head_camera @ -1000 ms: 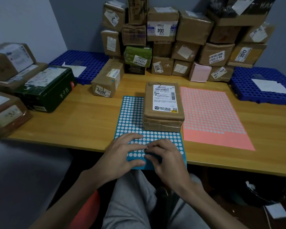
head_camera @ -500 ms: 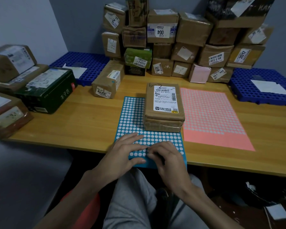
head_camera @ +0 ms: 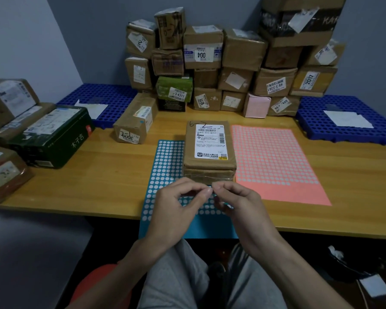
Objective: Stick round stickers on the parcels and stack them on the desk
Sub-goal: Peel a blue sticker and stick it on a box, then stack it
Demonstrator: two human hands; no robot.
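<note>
Parcel sits on blue sticker sheet — left hand & right hand above the sheet, curled fingertips meeting. Can't tell if they're holding anything — too tiny.

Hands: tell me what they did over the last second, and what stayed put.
The left hand and right hand lifted off the blue sticker sheet, where they had been picking at a dot. Their fingertips now meet in the air just in front of the parcel, pinching something too small to make out. The parcel, blue sticker sheet and pink sheet stayed put.
</note>
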